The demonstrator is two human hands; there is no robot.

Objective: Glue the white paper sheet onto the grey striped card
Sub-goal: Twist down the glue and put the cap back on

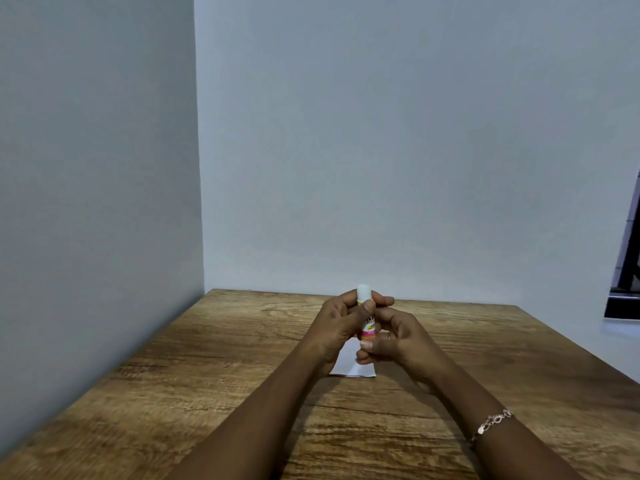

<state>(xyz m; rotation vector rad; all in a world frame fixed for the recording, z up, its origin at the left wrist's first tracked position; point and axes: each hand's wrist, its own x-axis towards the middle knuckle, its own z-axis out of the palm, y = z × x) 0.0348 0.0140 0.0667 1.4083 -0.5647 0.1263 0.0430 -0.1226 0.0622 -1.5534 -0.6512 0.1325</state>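
Note:
I hold a glue stick (366,322) upright over the middle of the wooden table (207,375); its cap is white and its label pink and yellow. My left hand (341,323) grips its upper part, thumb just below the cap. My right hand (391,337) grips its lower end. Under both hands lies the white paper sheet (351,367), flat on the table and mostly hidden. I cannot make out the grey striped card.
Plain grey walls close off the table at the left and the back. A dark window frame (627,271) shows at the right edge. A chain bracelet (491,424) sits on my right wrist.

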